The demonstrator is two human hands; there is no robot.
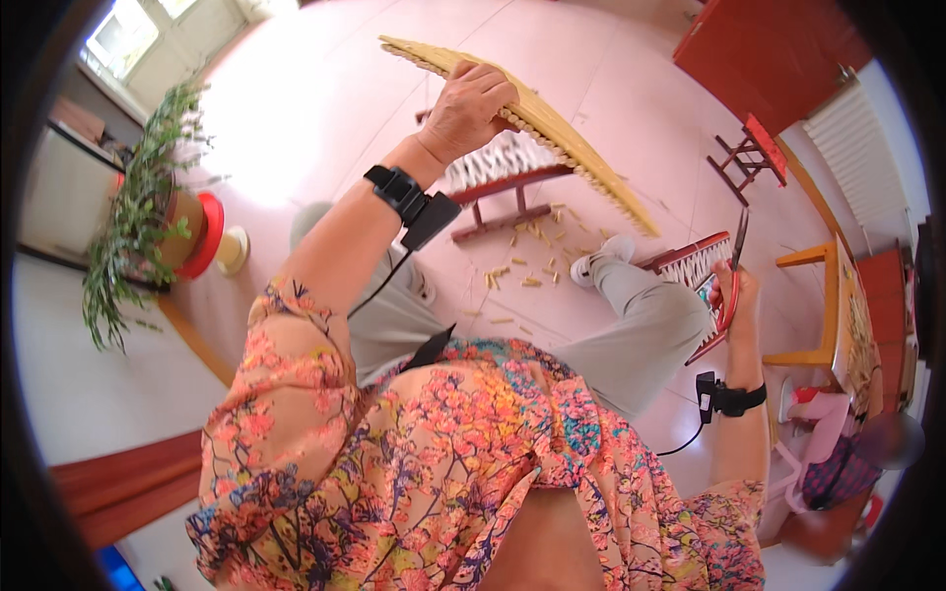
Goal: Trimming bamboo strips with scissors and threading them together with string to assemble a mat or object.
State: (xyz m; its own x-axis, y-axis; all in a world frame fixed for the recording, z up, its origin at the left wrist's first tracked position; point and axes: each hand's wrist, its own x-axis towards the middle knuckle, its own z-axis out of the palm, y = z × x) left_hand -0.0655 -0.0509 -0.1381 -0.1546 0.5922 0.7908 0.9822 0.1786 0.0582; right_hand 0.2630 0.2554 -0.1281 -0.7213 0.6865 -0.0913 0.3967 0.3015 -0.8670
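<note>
Raised out in front, my left hand [471, 110] grips the edge of a long, flat yellow woven mat [581, 148]. The mat is seen nearly edge-on, and a row of round knobs runs along its lower rim. It slants from upper left down to the right. Off to the right, my right hand [741, 295] is closed round the red handles of a pair of scissors [740, 241]. The dark blades point up and away from the mat. Short yellow cut pieces [532, 232] lie scattered on the floor below.
A corded folding stool [517, 187] stands under the mat; another corded stool [702, 258] is beside my right knee. A small red stool [759, 153] is farther right. A wooden table [838, 315] and a seated person [838, 463] are at right, a potted plant [148, 197] at left.
</note>
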